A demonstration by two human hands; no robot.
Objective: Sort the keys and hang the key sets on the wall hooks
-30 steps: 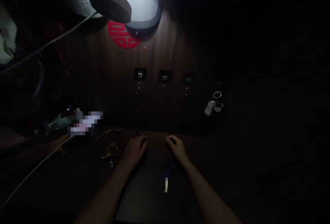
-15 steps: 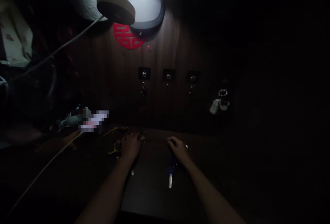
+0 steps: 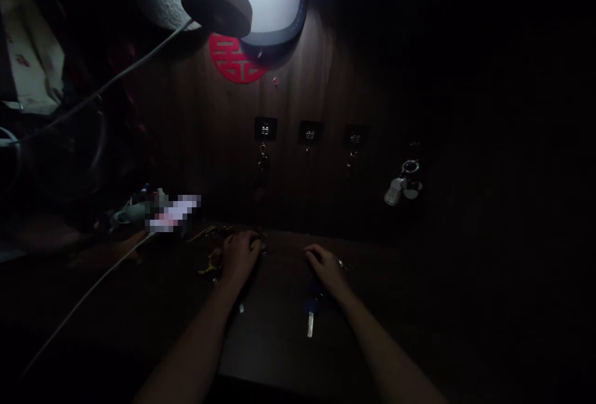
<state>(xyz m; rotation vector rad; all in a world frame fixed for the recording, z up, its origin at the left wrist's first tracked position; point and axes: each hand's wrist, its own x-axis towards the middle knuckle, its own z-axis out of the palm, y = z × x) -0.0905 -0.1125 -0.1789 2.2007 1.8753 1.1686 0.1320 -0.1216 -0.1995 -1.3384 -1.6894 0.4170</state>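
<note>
My left hand lies on the dark surface with its fingers bent and the thumb drawn in, over a small metallic thing that is mostly hidden. Beside it, on the left, is a yellow-and-dark tangled item too dim to name. My right hand rests to the right, fingers loosely bent, a gap showing between thumb and forefinger, nothing visible in them. Below that hand lies a key with a blue head. Small shiny metal bits sit by its outer edge.
Hooks with hanging keys line the dark back panel, and a key bunch hangs farther right. A lit device, a round disc and a red paper cutout are above. A white cable crosses at left, near a blurred-out phone-like item.
My left hand has shifted slightly right, its thumb now covering the small metallic thing that showed beside it. My right hand stays almost in place. The view has moved a little.
</note>
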